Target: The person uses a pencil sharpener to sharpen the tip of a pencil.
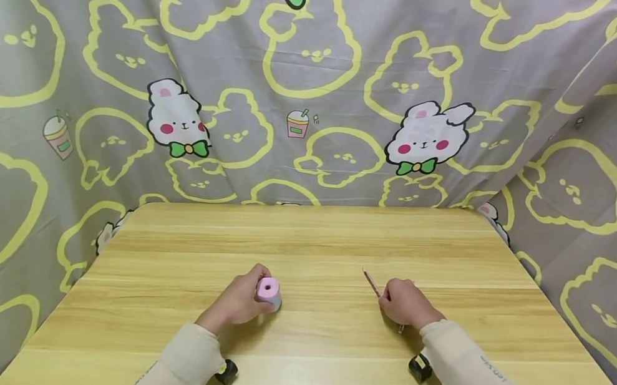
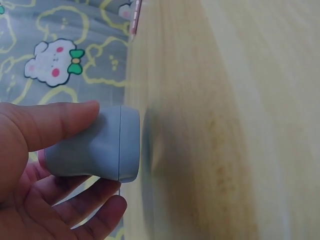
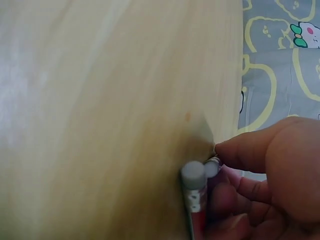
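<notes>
Blue-grey object [image 2: 92, 147] in the left fingers [image 2: 106, 215], near the wooden tabletop [image 2: 240, 110].

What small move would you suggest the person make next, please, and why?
I'd probably bring the pencil toward the sharpener: the right hand holds the pencil apart from it, and the left hand grips the sharpener, hole up.

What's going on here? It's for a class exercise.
A person is at work over a wooden table. The left hand grips a grey, pink-topped object with a hole on top; whether its base touches the table is unclear. The right hand holds a slim pencil, its tip pointing away from the person. Two eraser ends show beside that hand. Pencil and object are apart.
</notes>
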Demonstrator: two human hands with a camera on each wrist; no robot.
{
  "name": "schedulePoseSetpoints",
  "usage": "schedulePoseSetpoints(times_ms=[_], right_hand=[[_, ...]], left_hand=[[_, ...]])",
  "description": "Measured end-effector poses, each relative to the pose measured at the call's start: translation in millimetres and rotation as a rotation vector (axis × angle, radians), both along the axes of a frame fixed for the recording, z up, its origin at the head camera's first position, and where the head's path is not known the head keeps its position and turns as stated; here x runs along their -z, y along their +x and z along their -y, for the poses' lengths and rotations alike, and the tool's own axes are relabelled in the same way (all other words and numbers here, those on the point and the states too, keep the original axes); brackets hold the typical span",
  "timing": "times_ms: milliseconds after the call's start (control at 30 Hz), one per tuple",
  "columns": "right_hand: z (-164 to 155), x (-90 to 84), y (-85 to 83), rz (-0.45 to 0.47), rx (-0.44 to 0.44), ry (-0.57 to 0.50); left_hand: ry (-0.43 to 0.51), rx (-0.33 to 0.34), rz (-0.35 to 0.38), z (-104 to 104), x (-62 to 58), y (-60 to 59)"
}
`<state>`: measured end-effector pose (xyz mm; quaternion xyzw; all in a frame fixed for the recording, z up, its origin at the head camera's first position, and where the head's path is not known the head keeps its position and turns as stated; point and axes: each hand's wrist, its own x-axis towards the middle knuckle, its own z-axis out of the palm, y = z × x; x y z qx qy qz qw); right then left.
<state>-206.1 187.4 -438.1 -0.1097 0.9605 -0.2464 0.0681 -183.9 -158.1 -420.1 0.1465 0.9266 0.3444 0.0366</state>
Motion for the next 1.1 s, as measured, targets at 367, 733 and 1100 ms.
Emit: schedulePoseSetpoints(times_ms=[367,733,1100], right_hand=[[-1.7,-0.2,1.8,-0.011,-0.004,-0.037],[-7.7,-1.8,1.1,-0.032,0.009,-0.079],[-12.1,-3.7,-0.9,-0.103,-0.033,-0.079]], left_hand=[[0.022,-0.042,0.037,-2.7,-5.1,-1.7],[0.072,-0.037,-0.018,-3.1,-8.1,-2.9],[0.093,-0.040,-0.054,-2.6,-6.7,-2.3]])
